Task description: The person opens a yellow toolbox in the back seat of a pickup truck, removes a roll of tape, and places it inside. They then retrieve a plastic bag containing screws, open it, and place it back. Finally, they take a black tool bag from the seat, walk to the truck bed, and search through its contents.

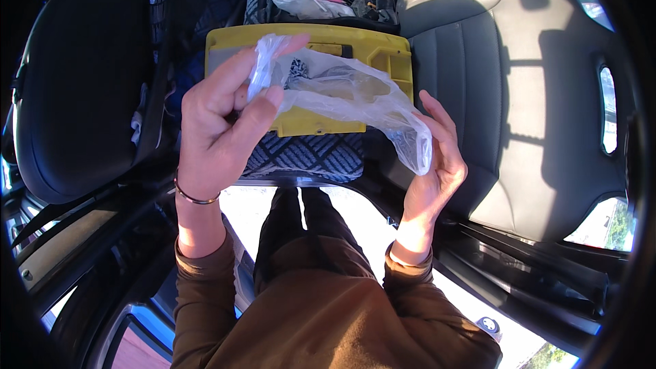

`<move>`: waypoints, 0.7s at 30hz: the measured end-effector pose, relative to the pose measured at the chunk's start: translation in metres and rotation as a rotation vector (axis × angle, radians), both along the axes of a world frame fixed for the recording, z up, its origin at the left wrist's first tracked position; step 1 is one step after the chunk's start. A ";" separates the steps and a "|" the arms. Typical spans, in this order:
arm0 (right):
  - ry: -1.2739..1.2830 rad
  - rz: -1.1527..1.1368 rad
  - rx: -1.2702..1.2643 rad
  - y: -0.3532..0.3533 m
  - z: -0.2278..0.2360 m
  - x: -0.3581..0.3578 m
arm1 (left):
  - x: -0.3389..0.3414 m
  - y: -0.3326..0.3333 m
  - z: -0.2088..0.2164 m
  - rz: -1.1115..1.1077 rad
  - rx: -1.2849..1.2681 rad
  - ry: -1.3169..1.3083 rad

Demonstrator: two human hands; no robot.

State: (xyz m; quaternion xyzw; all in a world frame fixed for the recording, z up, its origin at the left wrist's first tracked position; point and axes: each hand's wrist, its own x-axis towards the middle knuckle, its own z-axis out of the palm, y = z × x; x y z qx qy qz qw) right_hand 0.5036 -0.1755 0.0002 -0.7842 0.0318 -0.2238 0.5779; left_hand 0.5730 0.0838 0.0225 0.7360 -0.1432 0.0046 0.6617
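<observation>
A thin, see-through plastic bag (342, 89) is stretched between my two hands. My left hand (225, 109) pinches its bunched left end between thumb and fingers. At the bag's lower right end my right hand (437, 154) has its fingers against the rim, with the thumb side partly hidden behind the plastic. Through the bag's left part shows a small black-and-white speckled bundle (297, 68); whether it is inside or behind cannot be made out. Below the bag lies a yellow plastic case lid or tray (225, 41) with moulded compartments on its right.
Beyond the yellow piece stands a black open box (393, 24) full of small tools and plastic-wrapped items. A grey car seat (471, 96) is on the right, a dark seat back (82, 89) on the left. A patterned floor mat (307, 157) lies under the yellow piece, near the door sill.
</observation>
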 end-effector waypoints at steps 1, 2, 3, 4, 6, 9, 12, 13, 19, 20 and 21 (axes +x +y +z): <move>-0.001 -0.004 0.022 0.001 0.000 0.000 | -0.003 0.003 -0.002 -0.002 0.004 -0.006; -0.024 0.001 0.017 0.002 0.000 0.000 | -0.006 0.004 -0.004 0.023 0.003 0.021; -0.048 0.003 0.010 0.003 0.001 -0.001 | -0.010 0.006 -0.004 0.042 0.036 -0.008; -0.064 0.003 -0.002 0.004 0.002 -0.001 | -0.013 0.008 -0.004 0.059 0.066 -0.023; -0.071 0.020 -0.057 0.004 0.007 -0.004 | -0.017 0.013 -0.002 0.082 0.083 -0.069; -0.072 0.068 -0.018 0.006 0.009 -0.007 | -0.026 0.018 -0.001 0.082 0.077 -0.041; -0.058 0.107 0.016 0.006 0.008 -0.009 | -0.026 0.016 -0.008 0.065 -0.030 -0.095; -0.046 0.111 0.042 0.007 0.007 -0.010 | -0.024 0.016 -0.010 0.052 -0.041 -0.132; -0.058 0.156 0.053 0.004 0.000 -0.010 | -0.032 0.021 -0.010 0.066 -0.041 -0.088; -0.051 0.149 0.058 0.004 0.000 -0.010 | -0.033 0.021 -0.011 0.073 -0.060 -0.073; -0.043 0.143 0.064 0.005 0.000 -0.010 | -0.033 0.021 -0.013 0.080 -0.079 -0.059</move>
